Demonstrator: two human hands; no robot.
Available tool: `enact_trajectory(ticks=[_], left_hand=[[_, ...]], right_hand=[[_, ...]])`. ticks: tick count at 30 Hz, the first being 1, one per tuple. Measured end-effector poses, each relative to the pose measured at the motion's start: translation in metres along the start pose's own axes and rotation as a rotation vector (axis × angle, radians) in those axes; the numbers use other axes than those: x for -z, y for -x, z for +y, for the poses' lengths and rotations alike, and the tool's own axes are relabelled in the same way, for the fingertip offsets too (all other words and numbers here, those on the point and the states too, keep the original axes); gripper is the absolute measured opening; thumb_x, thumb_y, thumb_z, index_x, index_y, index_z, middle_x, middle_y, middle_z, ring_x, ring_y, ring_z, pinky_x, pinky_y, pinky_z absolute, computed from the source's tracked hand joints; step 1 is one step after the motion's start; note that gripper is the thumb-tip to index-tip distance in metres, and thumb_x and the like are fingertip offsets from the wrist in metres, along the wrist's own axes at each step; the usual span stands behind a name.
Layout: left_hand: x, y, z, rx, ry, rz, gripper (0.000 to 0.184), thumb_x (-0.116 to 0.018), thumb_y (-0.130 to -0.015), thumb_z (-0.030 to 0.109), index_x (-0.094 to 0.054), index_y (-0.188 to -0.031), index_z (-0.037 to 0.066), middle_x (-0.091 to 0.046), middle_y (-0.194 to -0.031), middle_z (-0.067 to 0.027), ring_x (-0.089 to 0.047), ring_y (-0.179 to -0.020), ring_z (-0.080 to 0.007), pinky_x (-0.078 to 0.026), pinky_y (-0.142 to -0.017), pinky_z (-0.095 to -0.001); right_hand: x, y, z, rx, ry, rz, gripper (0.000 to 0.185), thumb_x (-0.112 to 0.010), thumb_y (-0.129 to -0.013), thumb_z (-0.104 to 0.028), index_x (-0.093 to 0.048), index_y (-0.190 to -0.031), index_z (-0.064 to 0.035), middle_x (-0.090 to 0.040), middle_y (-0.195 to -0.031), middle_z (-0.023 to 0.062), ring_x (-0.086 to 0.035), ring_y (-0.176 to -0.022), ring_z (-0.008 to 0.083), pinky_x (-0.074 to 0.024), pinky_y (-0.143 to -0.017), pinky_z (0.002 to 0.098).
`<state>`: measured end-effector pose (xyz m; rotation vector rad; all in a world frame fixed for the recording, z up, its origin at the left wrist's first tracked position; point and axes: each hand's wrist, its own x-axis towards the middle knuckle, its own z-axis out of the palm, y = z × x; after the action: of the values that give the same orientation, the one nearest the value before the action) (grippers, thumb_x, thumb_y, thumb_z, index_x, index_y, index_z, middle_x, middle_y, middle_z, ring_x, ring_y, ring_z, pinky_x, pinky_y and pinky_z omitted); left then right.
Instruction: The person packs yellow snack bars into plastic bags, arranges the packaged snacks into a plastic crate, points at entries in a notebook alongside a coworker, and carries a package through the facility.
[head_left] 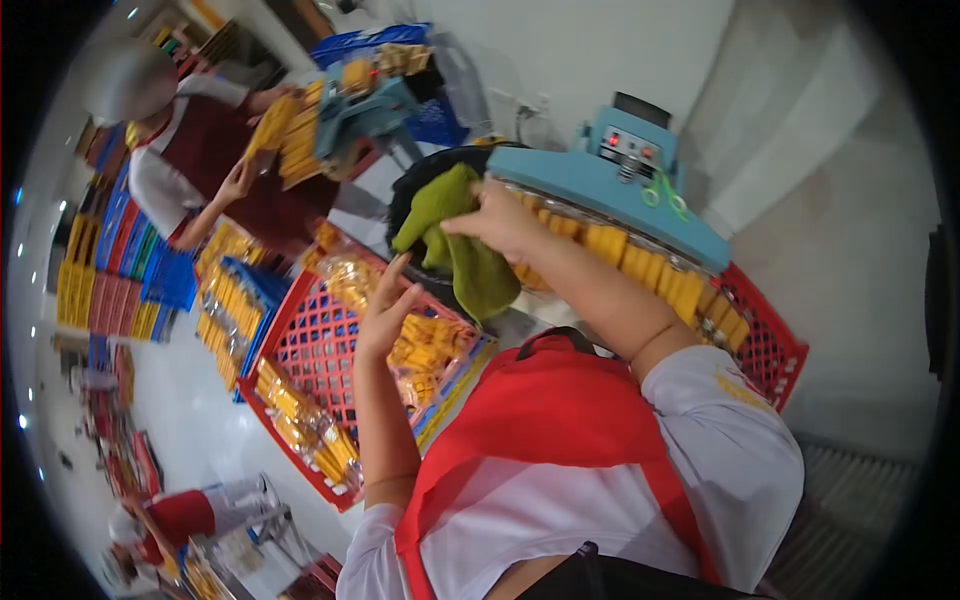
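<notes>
My right hand (497, 222) grips a green cloth (482, 272), which hangs down in folds over a black bin or bag (407, 190). To its left, my left hand (385, 312) is raised with its fingers apart and holds nothing. That hand is over a red crate (300, 345) that contains clear packs of yellow-orange food pieces (430, 350). Beyond my right forearm stands a light-blue sealing machine (600, 190) with a lit red lamp. Packs of yellow sticks (610, 245) lie in a row along its front edge.
Green-handled scissors (663, 195) rest on the sealing machine. Another red crate (765, 325) is at the right. Across from me, a co-worker (195, 150) in a dark red apron holds yellow packs beside a second blue machine (365, 110). Stacked coloured crates (120, 270) stand at the left.
</notes>
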<state>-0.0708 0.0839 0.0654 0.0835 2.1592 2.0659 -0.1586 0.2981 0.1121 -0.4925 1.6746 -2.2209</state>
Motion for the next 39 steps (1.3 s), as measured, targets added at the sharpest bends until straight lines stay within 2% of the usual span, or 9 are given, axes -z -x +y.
enact_trajectory(ticks=[7,11,17,20,25,28,32,35,39], left_hand=[[-0.010,0.018,-0.029,0.177,-0.063,0.032,0.048,-0.052,-0.082,0.011,-0.033,-0.124,-0.002,-0.039,-0.125,-0.0120,-0.037,-0.115,-0.0184,-0.030,-0.094,-0.0282],[-0.029,0.002,-0.026,0.121,-0.128,-0.002,0.048,-0.055,-0.081,0.014,-0.037,-0.122,-0.002,-0.041,-0.123,-0.0128,-0.039,-0.114,-0.0184,-0.030,-0.094,-0.0269],[-0.053,-0.026,-0.006,-0.072,-0.491,-0.143,0.046,-0.058,-0.078,0.019,-0.043,-0.117,0.000,-0.050,-0.110,-0.0108,-0.045,-0.104,-0.0179,-0.036,-0.085,-0.0274],[-0.062,-0.052,-0.007,-0.128,-0.630,-0.147,0.042,-0.058,-0.076,0.020,-0.048,-0.111,0.000,-0.050,-0.110,-0.0158,-0.045,-0.105,-0.0263,-0.036,-0.087,-0.0318],[-0.094,-0.115,-0.015,-0.546,-0.996,-0.160,0.035,-0.057,-0.075,0.021,-0.053,-0.104,0.003,-0.049,-0.112,-0.0170,-0.044,-0.105,-0.0328,-0.035,-0.088,-0.0389],[-0.116,-0.157,-0.033,-0.628,-1.152,-0.214,0.032,-0.052,-0.077,0.027,-0.053,-0.103,0.008,-0.051,-0.109,-0.0128,-0.045,-0.104,-0.0314,-0.034,-0.088,-0.0413],[-0.131,-0.179,-0.044,-0.564,-1.333,-0.250,0.028,-0.046,-0.079,0.032,-0.055,-0.097,0.013,-0.053,-0.101,-0.0080,-0.048,-0.099,-0.0269,-0.037,-0.084,-0.0412],[-0.129,-0.187,-0.050,-0.623,-1.414,-0.253,0.028,-0.046,-0.079,0.033,-0.055,-0.097,0.013,-0.053,-0.102,-0.0083,-0.048,-0.100,-0.0265,-0.037,-0.083,-0.0411],[-0.126,-0.204,-0.063,-0.504,-1.280,-0.373,0.033,-0.044,-0.081,0.035,-0.056,-0.095,0.009,-0.055,-0.099,-0.0113,-0.049,-0.096,-0.0302,-0.036,-0.085,-0.0404]], right_hand=[[0.142,0.003,-0.097,0.234,0.958,0.695,0.039,-0.059,-0.065,-0.014,-0.055,-0.101,-0.0013,-0.061,-0.080,0.0174,-0.059,-0.071,0.0243,-0.0447,-0.065,0.0331],[0.238,-0.024,-0.084,0.185,1.300,0.672,0.041,-0.059,-0.065,-0.017,-0.054,-0.104,-0.0061,-0.060,-0.088,0.0174,-0.057,-0.080,0.0301,-0.0442,-0.071,0.0368],[0.307,-0.020,-0.003,-0.647,1.626,-0.005,0.041,-0.056,-0.071,-0.022,-0.052,-0.106,-0.0018,-0.052,-0.107,0.0200,-0.051,-0.097,0.0300,-0.0392,-0.085,0.0344],[0.320,-0.006,0.023,-0.235,1.477,0.431,0.039,-0.056,-0.071,-0.024,-0.054,-0.104,-0.0028,-0.056,-0.101,0.0178,-0.053,-0.092,0.0295,-0.0405,-0.081,0.0341],[0.208,0.017,-0.022,0.040,1.016,0.707,0.031,-0.055,-0.074,-0.024,-0.057,-0.099,-0.0055,-0.058,-0.094,0.0158,-0.056,-0.087,0.0294,-0.0427,-0.077,0.0358],[0.147,0.031,0.026,0.216,0.932,0.436,0.025,-0.053,-0.074,-0.023,-0.058,-0.090,-0.0044,-0.059,-0.084,0.0157,-0.056,-0.081,0.0314,-0.0437,-0.073,0.0380],[0.103,0.028,0.082,-0.195,1.310,0.292,0.037,-0.054,-0.075,-0.027,-0.053,-0.099,0.0004,-0.052,-0.104,0.0193,-0.050,-0.096,0.0324,-0.0394,-0.082,0.0399],[0.088,0.032,0.100,-0.075,1.433,0.585,0.034,-0.052,-0.075,-0.026,-0.053,-0.096,0.0008,-0.051,-0.103,0.0183,-0.046,-0.100,0.0305,-0.0340,-0.088,0.0399],[0.097,0.026,0.109,-0.239,1.325,0.495,0.037,-0.047,-0.077,-0.023,-0.048,-0.104,0.0026,-0.048,-0.111,0.0174,-0.042,-0.107,0.0289,-0.0291,-0.092,0.0396]])
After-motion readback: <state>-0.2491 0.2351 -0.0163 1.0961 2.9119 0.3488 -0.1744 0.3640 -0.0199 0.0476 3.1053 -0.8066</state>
